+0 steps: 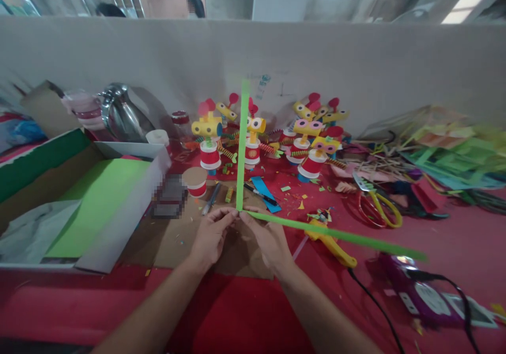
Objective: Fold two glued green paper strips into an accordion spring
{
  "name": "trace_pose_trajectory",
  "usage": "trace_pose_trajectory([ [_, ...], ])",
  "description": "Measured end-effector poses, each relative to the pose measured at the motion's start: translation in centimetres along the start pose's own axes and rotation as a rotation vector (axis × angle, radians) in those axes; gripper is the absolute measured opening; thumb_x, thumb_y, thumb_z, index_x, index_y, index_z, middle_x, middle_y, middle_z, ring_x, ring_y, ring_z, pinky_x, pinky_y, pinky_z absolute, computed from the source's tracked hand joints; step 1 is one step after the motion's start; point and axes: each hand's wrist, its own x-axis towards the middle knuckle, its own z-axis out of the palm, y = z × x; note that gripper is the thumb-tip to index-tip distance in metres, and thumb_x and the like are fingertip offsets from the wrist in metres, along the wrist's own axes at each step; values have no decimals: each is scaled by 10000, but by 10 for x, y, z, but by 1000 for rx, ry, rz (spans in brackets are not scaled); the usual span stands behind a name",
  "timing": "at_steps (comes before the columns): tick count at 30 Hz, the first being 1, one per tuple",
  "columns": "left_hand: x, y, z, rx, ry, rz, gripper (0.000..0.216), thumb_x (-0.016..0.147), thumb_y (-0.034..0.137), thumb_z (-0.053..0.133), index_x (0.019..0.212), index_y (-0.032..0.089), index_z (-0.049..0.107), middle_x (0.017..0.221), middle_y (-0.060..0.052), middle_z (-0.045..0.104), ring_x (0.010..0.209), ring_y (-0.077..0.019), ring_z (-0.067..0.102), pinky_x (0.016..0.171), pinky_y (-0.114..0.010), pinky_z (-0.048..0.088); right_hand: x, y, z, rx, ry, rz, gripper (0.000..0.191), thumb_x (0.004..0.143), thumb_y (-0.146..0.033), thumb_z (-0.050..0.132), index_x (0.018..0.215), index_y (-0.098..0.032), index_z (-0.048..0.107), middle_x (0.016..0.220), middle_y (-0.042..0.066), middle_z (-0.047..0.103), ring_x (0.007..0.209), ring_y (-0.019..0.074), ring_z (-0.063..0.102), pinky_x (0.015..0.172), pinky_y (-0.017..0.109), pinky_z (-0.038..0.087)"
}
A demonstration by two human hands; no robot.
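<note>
Two long light-green paper strips meet at a right angle between my hands, above a piece of brown cardboard point(174, 243). One green paper strip point(242, 143) points away from me; the other green strip point(348, 235) stretches to the right over the glue gun point(332, 246). My left hand point(209, 238) pinches the corner where they meet, thumb and fingers closed. Right beside it, my right hand point(271, 238) has its fingertips closed on the same corner. Whether the strips are stuck together there cannot be seen. Just beyond lie a marker pen point(261, 194) and a blue strip point(266, 193).
Several paper-cup robot figures point(253, 151) stand at the back. On the left is a white box point(106, 233) with green sheets. Scissors point(381, 206) and piled coloured paper point(446, 148) lie right, near a purple device point(422, 291) with a cable. A steel jug point(126, 114) stands back left.
</note>
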Motion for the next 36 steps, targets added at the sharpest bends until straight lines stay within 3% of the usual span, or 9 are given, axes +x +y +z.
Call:
trace_pose_trajectory([
  [8, -4, 7, 0, 22, -61, 7, 207, 663, 287, 796, 821, 164, 746, 774, -14, 690, 663, -89, 571, 632, -200, 452, 5, -5, -7, -9, -49, -7, 157, 683, -292, 773, 818, -216, 749, 844, 20, 754, 835, 199, 675, 829, 339, 503],
  [14, -2, 4, -5, 138, -30, 93, 179, 716, 309, 755, 821, 165, 744, 772, -18, 697, 694, -111, 591, 722, -248, 485, 6, -6, -9, -24, -80, 106, 209, 701, -382, 750, 789, -192, 761, 724, 31, 739, 707, 196, 660, 708, 323, 500],
  [21, -6, 4, 0, 164, 3, 147, 144, 716, 299, 753, 790, 177, 737, 738, 4, 681, 663, -89, 576, 654, -200, 473, 6, -11, -9, 2, -130, 52, 172, 694, -368, 753, 780, -219, 759, 772, 29, 747, 780, 220, 669, 796, 359, 495],
  [31, -6, -4, -1, 177, 37, 240, 145, 730, 303, 748, 816, 188, 732, 753, 4, 692, 676, -97, 591, 677, -211, 478, 7, -9, -9, -38, -92, -2, 159, 700, -325, 731, 815, -217, 746, 808, 32, 744, 846, 228, 667, 830, 364, 495],
  [36, -8, 3, 2, 147, -34, 176, 151, 724, 296, 753, 832, 198, 712, 744, 11, 678, 664, -103, 591, 658, -222, 479, 9, -12, -12, -141, -84, -71, 118, 737, -294, 693, 817, -222, 743, 827, 32, 740, 868, 231, 664, 824, 358, 497],
])
